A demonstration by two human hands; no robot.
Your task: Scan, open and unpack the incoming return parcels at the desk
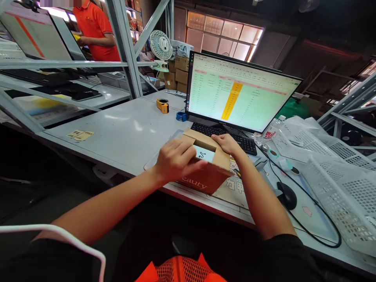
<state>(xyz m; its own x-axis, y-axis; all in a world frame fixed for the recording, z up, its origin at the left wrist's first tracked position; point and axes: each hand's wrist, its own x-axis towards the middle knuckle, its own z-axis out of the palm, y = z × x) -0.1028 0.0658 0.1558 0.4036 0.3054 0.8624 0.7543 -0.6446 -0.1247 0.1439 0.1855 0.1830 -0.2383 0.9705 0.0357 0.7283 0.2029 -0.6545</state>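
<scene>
A brown cardboard box [202,182] with "eauty" legible on its front stands near the table's front edge. Its top is partly open, and a pale blue printed thing [203,153] shows inside. My left hand [178,158] has its fingers curled over the left top edge, the thumb stretched along the front flap. On the far right top edge lies my right hand [225,143], fingers bent round the cardboard. Some fingertips of both hands are hidden. Beneath the box is a printed flat board [232,192].
Behind the box stand a black keyboard [248,145] and a monitor [235,94]. A mouse [287,196] and white baskets [337,203] are on the right. Tape rolls [162,105] and cards [80,135] lie leftward. Beyond the metal frame [126,51] a person in orange [96,31] stands.
</scene>
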